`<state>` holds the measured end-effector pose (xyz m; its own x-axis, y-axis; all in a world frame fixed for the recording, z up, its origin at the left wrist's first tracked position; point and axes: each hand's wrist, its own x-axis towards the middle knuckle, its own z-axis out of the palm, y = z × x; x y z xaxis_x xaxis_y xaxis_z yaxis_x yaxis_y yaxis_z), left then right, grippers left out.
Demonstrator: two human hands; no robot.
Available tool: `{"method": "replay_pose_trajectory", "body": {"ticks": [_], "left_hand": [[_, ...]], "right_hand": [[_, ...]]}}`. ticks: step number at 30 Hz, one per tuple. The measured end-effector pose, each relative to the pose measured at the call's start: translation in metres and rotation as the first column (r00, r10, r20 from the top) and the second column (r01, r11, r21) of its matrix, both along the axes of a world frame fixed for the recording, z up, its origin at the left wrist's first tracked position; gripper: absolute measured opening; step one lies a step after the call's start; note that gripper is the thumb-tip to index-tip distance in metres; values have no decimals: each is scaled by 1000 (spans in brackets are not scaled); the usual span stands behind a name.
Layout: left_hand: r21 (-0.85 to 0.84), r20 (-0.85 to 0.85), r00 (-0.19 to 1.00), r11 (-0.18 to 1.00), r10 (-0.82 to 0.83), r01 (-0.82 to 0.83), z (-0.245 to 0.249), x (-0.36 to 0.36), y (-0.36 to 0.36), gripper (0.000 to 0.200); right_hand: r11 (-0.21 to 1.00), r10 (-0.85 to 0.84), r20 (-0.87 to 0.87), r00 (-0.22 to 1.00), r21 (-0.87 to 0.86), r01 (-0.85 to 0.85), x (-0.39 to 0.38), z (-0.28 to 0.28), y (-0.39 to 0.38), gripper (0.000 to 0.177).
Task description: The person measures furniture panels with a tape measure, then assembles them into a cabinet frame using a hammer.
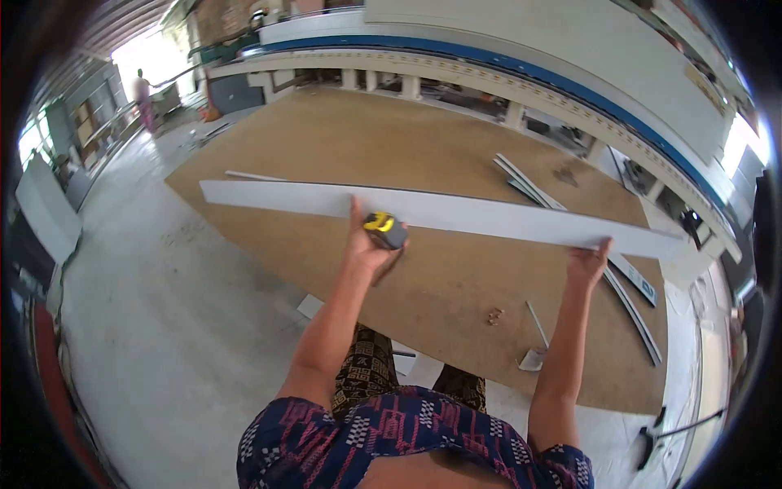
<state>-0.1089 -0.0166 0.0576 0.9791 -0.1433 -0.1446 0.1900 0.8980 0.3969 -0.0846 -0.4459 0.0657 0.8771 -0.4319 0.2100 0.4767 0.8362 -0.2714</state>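
Note:
A long, narrow white strip [481, 216] with a dark upper edge spans the view from left to right, raised in front of me over a brown board surface. In the palm of my left hand [368, 249] sits a black and yellow tape measure [388, 231], with the thumb up against the strip's lower left half. My right hand [588, 265] grips the lower edge of the strip near its right end, thumb on the near face. The fingers behind the strip are hidden.
Grey-white strips [529, 183] lie on the brown board [440, 301], with more [631, 314] at its right. A small white scrap [533, 359] and tiny bits [494, 316] are near its front edge. Behind stands a long machine [456, 77]; a distant person [142, 102] is at left.

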Motion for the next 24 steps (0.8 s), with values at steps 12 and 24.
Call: {"method": "replay_pose_trajectory", "body": {"ticks": [12,24], "left_hand": [[-128,604,786,958,-131,258,-10,59,-5,77],[207,291,940,971,-176,118,15,61,10,67]], "right_hand": [[982,25,-187,982,187,11,32,-23,-20,92],[985,-141,-279,950,55,162,28,3,-1,40]]}}
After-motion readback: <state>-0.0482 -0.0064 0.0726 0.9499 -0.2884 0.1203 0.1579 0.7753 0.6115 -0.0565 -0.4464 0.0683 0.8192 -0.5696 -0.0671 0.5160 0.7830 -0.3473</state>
